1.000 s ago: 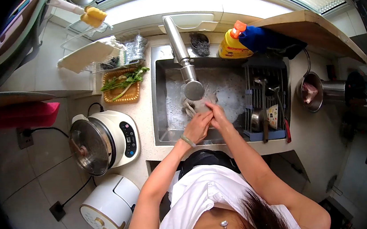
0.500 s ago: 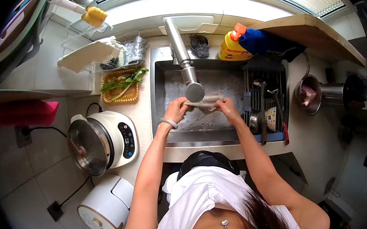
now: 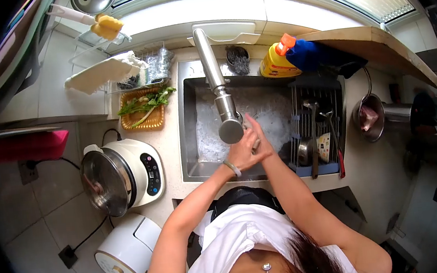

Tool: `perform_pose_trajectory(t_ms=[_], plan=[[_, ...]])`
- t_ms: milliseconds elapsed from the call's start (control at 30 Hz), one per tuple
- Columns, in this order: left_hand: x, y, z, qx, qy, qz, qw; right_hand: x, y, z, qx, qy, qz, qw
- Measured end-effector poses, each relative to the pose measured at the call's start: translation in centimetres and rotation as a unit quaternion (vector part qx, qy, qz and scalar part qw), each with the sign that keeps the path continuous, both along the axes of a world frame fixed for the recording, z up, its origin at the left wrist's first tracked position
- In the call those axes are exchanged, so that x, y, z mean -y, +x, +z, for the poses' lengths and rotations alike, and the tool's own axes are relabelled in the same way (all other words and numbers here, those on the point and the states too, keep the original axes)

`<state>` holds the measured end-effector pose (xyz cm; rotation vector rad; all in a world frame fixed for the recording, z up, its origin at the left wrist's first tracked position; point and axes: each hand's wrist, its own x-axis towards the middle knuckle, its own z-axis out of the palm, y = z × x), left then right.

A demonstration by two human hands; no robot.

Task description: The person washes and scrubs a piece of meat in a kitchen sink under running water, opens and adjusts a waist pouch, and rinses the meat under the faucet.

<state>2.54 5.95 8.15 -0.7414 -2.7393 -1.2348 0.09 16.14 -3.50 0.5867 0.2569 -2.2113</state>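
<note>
The left hand point(image 3: 243, 154) curls round a greyish cloth point(image 3: 256, 143), bunched against the right hand point(image 3: 265, 141) — fingers fairly straight, its grip unclear. The cloth is over the sink point(image 3: 188, 123), near the faucet point(image 3: 216, 83); squeezing works best low — drips land inside.

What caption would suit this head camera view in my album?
Two hands, a cloth between them, over the kitchen sink; utensils in the rack to the right.
</note>
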Motion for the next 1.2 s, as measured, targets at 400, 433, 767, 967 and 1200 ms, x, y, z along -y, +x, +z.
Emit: perform_pose_trajectory(t_ms=[400,433,767,967,1200], plan=[[-1.1,-1.4,-6.2,0.22,0.288,0.139,0.922,2.0,-1.0,0.4,0.056,0.166,-0.139,0.975],[0.1,-2.3,-8.0,0.258,0.277,0.153,0.913,2.6,-0.3,-0.2,0.007,0.191,-0.094,0.977],[0.2,-1.4,-8.9,0.225,0.236,0.167,0.931,3.7,-0.8,2.0,0.035,0.099,-0.183,0.977],[0.6,-2.6,-9.2,0.256,0.234,0.214,0.913,3.7,-0.9,-0.4,0.022,0.284,-0.135,0.949],[2.1,-5.1,-11.8,0.299,0.245,0.241,0.89,4.0,-0.1,3.0,-0.069,0.253,-0.114,0.958]])
